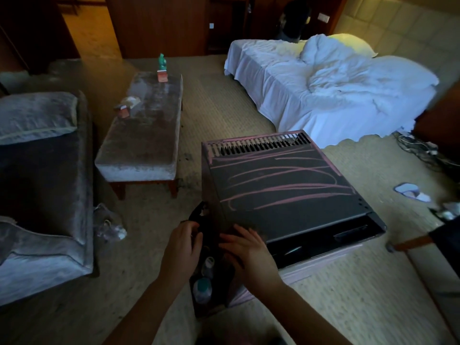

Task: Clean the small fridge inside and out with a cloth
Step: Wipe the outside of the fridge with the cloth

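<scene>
The small fridge (286, 195) is set on the carpet (224, 108), its scribbled top stretching away from the hands and rightward. Its door (219, 295) is swung open toward the person below the near left corner. The right hand (246, 255) is laid flat, fingers spread, on that corner, while the left hand (183, 245), just beside it, is curled round what is judged a dark cloth (199, 215); that hand being nearer, the left side and door can be reached first.

Dim carpeted room: rumpled white bed (336, 95), grey velvet sofa (37, 170) and long ottoman (149, 125) (dusty-looking), dark wood-panelled walls (159, 26).
</scene>
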A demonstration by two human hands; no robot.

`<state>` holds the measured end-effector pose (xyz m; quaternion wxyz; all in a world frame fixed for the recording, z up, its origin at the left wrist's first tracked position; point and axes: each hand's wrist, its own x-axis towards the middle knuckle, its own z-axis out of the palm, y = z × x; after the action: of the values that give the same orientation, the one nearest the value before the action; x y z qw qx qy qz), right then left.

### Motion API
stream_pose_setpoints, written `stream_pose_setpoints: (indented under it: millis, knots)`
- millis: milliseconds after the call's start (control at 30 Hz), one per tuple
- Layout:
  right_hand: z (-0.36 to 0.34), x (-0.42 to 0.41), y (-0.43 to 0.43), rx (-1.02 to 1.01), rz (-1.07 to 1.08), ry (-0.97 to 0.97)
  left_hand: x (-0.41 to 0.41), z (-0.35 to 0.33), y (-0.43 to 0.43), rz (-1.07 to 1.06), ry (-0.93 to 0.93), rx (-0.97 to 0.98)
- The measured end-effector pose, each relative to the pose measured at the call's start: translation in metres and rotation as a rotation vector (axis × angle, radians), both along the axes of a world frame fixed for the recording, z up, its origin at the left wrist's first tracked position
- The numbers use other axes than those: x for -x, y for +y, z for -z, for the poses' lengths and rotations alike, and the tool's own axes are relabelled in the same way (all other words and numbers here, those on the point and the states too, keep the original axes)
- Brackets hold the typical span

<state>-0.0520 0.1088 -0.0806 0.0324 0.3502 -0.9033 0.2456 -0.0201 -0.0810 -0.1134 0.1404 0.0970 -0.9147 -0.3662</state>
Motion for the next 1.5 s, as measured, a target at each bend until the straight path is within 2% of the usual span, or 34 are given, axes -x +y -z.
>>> stream_pose_setpoints:
  millis: [67,167,300,400,567,633,700,800,900,1000,1100,1233,1333,1500]
  knots:
    - [0.001,-0.005,0.019,0.059,0.048,-0.005,-0.001,0.003,0.001,0.023,-0.014,0.008]
    - [0.001,0.020,0.051,0.131,0.258,0.028,0.000,0.007,0.000,0.037,-0.016,0.010]
    - [-0.006,0.068,0.053,0.109,0.456,-0.041,0.009,0.004,0.003,0.022,0.020,-0.006]
    - [-0.005,0.069,0.023,0.067,0.435,-0.019,0.022,-0.006,0.016,0.032,0.074,-0.007]
    - [0.000,0.027,0.015,0.049,0.195,-0.042,0.053,-0.021,0.049,0.089,0.130,0.028]
    - [0.003,0.027,0.036,0.045,0.128,-0.029,0.064,-0.023,0.061,0.109,0.177,0.077]
    - [0.003,0.042,0.071,0.086,0.154,-0.003,0.075,-0.024,0.074,0.121,0.217,0.128]
    - [-0.001,0.092,0.148,0.147,0.325,0.007,0.086,-0.027,0.097,0.152,0.239,0.193]
    - [-0.009,0.148,0.224,0.090,0.552,-0.031,0.097,-0.033,0.114,0.159,0.222,0.243]
    - [-0.014,0.179,0.254,0.056,0.667,-0.121,0.113,-0.045,0.132,0.159,0.221,0.262]
    - [-0.012,0.173,0.250,0.026,0.605,-0.100,0.133,-0.053,0.159,0.143,0.204,0.287]
    - [-0.010,0.143,0.254,0.001,0.261,-0.066,0.163,-0.053,0.194,0.153,0.133,0.319]
    - [-0.009,0.158,0.277,-0.055,0.062,-0.063,0.183,-0.050,0.217,0.147,0.084,0.361]
    - [-0.015,0.259,0.278,0.046,0.164,-0.217,0.187,-0.045,0.233,0.033,0.090,0.335]
